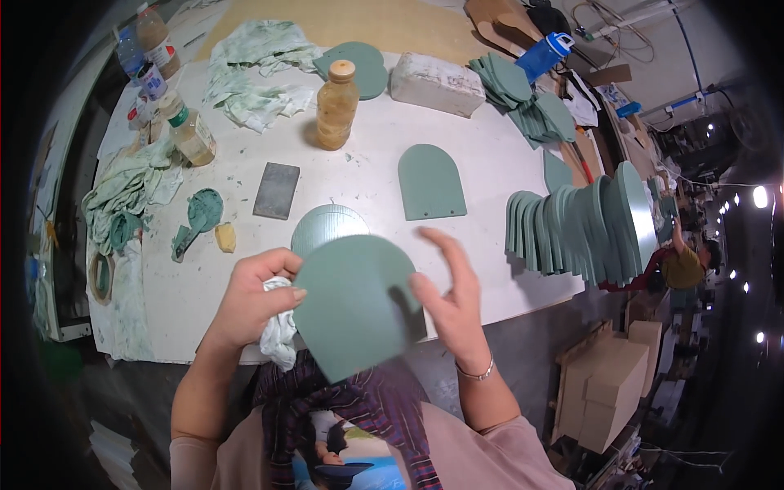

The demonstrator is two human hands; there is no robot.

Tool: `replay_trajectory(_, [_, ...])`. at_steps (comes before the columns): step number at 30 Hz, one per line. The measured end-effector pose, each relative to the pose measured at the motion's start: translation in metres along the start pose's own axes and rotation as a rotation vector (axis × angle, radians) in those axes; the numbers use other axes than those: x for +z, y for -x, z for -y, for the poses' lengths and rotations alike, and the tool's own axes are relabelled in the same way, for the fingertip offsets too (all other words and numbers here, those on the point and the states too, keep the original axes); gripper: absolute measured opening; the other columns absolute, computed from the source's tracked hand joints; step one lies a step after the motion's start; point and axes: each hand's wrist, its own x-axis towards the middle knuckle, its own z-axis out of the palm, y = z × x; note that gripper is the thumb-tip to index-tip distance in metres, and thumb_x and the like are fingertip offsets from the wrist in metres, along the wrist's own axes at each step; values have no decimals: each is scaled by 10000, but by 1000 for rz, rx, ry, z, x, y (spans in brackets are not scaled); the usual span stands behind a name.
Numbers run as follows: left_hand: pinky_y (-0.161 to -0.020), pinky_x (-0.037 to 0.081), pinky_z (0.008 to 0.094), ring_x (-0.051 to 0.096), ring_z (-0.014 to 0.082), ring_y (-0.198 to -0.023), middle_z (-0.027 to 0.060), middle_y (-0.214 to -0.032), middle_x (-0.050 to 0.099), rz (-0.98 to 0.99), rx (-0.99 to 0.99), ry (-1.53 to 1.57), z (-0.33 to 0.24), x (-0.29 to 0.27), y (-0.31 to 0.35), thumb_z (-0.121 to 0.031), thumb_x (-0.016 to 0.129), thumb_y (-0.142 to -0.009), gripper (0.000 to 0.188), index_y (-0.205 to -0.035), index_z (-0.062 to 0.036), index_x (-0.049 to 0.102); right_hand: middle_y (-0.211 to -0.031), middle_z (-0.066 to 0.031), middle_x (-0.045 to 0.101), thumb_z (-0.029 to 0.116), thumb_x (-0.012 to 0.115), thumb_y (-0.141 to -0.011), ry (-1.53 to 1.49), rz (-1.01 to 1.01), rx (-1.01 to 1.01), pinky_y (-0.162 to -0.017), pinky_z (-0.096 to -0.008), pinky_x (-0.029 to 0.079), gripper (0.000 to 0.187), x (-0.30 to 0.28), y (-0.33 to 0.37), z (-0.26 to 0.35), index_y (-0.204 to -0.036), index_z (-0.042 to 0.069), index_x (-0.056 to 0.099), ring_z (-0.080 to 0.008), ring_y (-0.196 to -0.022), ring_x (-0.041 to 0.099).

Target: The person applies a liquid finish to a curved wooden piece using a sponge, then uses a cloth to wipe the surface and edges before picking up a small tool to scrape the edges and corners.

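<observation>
My left hand (260, 298) pinches the left edge of a green arch-shaped panel (355, 302), tilted above the near table edge. A crumpled white rag (279, 331) hangs from the same hand. Off the panel's right edge is my right hand (449, 294), thumb and fingers spread, with nothing in it; whether the thumb touches the panel I cannot tell. Partly hidden behind the held panel lies a round-topped green piece with a ribbed sheen (331, 226). Farther right, a second green arched panel (431, 184) with two small holes lies flat on the white table (245, 245).
Many green panels stand in a leaning row (572, 229) at the right. A grey block (277, 190), a green-smeared scoop (202, 212) and a yellow lump (225, 238) lie left. Beyond stand a bottle of yellowish liquid (336, 110), a white brick (437, 83) and stained rags (257, 73).
</observation>
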Motion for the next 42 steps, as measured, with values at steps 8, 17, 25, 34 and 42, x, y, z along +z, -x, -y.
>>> replay_trajectory(8, [-799, 472, 267, 598, 120, -868, 61, -928, 661, -104, -1, -46, -13, 18, 6, -7, 590, -842, 223, -1039, 65, 666, -879, -35, 640, 159, 682, -895, -644, 158, 518, -716, -237, 471, 254, 20, 4, 25, -1030, -45, 613, -82, -784, 569])
replay_trajectory(17, [-799, 441, 259, 581, 128, -874, 90, -933, 639, -106, 130, -225, -14, 24, 9, 6, 557, -849, 215, -1014, 81, 673, -874, -30, 645, 160, 706, -888, -651, 103, 503, -697, -232, 474, 258, 27, 17, 23, -1025, -39, 617, -80, -764, 570])
replay_trajectory(25, [-745, 449, 284, 594, 149, -807, 101, -836, 658, -178, 117, -304, -12, 26, 9, -65, 614, -845, 150, -914, 41, 692, -896, -44, 656, 129, 695, -890, -683, 113, 499, -713, -237, 483, 245, 28, 20, 20, -1047, -43, 618, -89, -786, 585])
replay_trajectory(34, [-719, 471, 278, 616, 144, -768, 102, -800, 680, -160, 35, -281, -18, 24, 6, -53, 631, -834, 127, -883, 44, 696, -911, -51, 660, 119, 686, -891, -704, 164, 521, -727, -239, 486, 240, 31, 19, 23, -1056, -44, 624, -93, -802, 590])
replay_trajectory(42, [-710, 474, 270, 619, 134, -759, 96, -794, 682, -176, 102, -375, -22, 26, 6, -26, 627, -810, 126, -878, 58, 691, -916, -48, 658, 102, 675, -889, -673, 193, 511, -736, -239, 486, 235, 33, 20, 23, -1064, -47, 624, -93, -813, 591])
